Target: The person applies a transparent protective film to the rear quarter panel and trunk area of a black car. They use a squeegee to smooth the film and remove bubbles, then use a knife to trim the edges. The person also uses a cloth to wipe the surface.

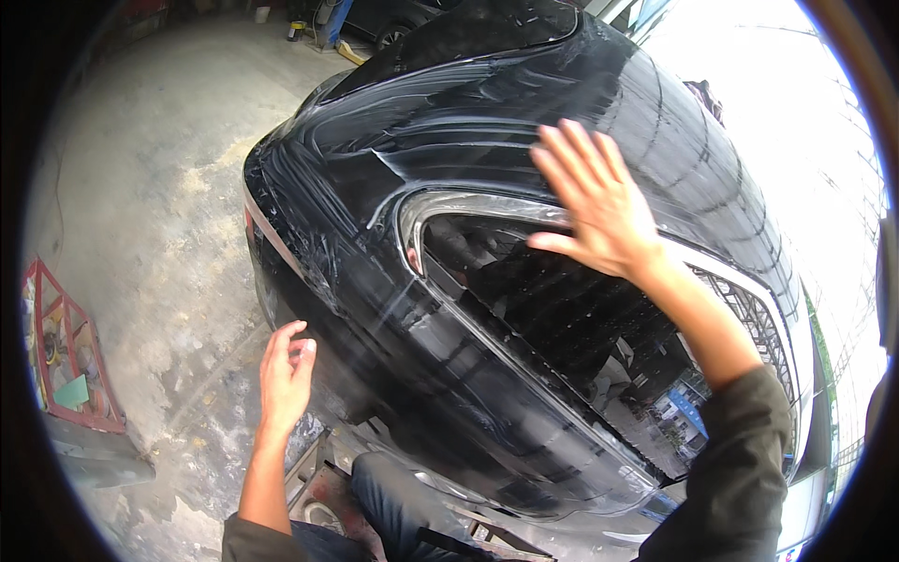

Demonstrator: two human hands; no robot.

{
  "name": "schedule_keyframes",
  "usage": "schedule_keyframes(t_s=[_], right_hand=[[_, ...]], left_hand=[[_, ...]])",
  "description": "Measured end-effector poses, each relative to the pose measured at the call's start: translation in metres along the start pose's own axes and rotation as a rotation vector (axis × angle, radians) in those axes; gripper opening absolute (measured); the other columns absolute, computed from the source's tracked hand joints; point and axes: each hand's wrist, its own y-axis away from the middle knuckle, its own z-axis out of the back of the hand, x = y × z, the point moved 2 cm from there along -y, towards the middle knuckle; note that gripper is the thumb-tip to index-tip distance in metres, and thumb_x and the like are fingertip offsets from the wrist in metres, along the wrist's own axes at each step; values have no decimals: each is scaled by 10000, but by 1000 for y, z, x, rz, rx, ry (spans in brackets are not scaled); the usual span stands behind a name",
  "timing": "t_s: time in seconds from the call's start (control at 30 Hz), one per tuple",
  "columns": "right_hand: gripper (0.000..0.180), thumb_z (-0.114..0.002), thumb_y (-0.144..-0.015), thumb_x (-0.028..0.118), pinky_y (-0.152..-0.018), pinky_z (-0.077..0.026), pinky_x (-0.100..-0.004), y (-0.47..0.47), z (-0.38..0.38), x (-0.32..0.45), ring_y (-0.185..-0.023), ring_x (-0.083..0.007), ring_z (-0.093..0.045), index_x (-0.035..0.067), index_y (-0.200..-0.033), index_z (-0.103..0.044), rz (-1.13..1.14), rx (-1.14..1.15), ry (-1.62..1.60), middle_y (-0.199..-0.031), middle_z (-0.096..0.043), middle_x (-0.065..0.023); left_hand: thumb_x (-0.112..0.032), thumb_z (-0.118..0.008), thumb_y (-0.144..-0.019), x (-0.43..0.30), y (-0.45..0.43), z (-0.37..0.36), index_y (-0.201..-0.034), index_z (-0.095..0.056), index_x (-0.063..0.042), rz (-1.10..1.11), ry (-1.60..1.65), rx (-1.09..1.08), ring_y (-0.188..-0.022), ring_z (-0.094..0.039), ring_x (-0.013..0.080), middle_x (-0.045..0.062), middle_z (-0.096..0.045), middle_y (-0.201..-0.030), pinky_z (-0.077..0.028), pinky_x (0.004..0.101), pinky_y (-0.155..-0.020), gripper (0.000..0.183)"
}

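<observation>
A glossy black car [484, 393] curves across the middle. Whitish smears streak the body panel [435, 133] between its rear glass [477, 42] and its side window [534, 288]. My right hand [597, 200] is spread flat, thumb out, over the window's upper trim [484, 204] and the adjoining roof edge. Whether the palm touches the car cannot be told; nothing shows in it. Off the car's rear corner, above the floor, hangs my left hand [288, 376], fingers loosely bent and apart from the thumb, with nothing visible in it.
To the left stands a red metal rack [74, 351] holding assorted items. Below me, a worn metal platform [319, 492] lies beside my bent leg [400, 492]. A blue post [333, 24], a can [296, 31] and another dark car [379, 21] are at the back.
</observation>
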Motion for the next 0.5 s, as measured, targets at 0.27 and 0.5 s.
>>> schedule_keyframes(t_s=[0.27,0.5], right_hand=[[1087,-259,-987,887,-1352,-154,-509,-154,-72,98,-1654,-325,-257,46,-1653,-438,173,-43,92,-1765,-346,-136],[1042,-459,-986,821,-1346,-176,-542,-25,0,-25,-1664,-345,-233,41,-1673,-386,-42,-77,61,-1754,-343,-182]], left_hand=[[-215,-672,-1084,-11,-10,-25,-1404,-626,-26,56,92,-14,-1094,-718,251,157,-665,-1350,-594,363,-887,374],[-213,-672,-1085,9,-17,-3,-1395,-628,-29,30,36,-77,-1087,-723,253,149,-679,-1314,-594,366,-885,363]])
